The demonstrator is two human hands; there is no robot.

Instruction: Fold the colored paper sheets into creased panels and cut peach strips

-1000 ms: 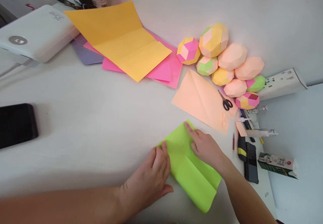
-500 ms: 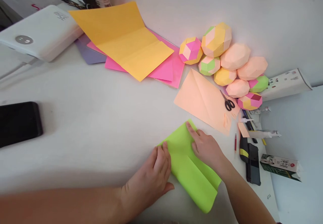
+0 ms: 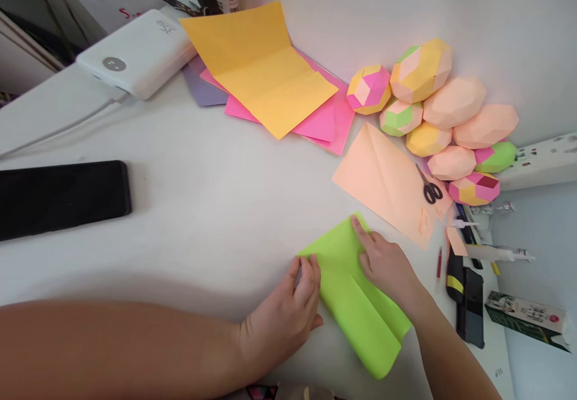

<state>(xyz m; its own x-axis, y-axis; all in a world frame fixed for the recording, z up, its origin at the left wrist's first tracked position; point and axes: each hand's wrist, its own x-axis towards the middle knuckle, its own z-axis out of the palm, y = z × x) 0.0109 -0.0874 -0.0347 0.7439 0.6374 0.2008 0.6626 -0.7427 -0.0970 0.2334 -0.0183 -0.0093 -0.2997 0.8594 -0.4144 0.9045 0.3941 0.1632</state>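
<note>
A sheet of lime-green paper lies on the table before me, its near part folded over in a loose, raised roll that is not creased flat. My left hand is closed at the paper's left edge, fingertips pressed together on the fold there. On the far corner rests the outstretched index finger of my right hand; its other fingers are curled, and I see no pinch. Beyond it, small black-handled scissors lie on a peach paper sheet with cut scraps.
Several faceted paper shapes stand against the wall. Yellow paper tops pink sheets at the back. On the left are a white power bank with cable and a black phone. A carton and utility knife are at right.
The view has shifted leftward, so everything appears further right. Both hands keep nearly the same places on the green paper, whose fold looks unchanged.
</note>
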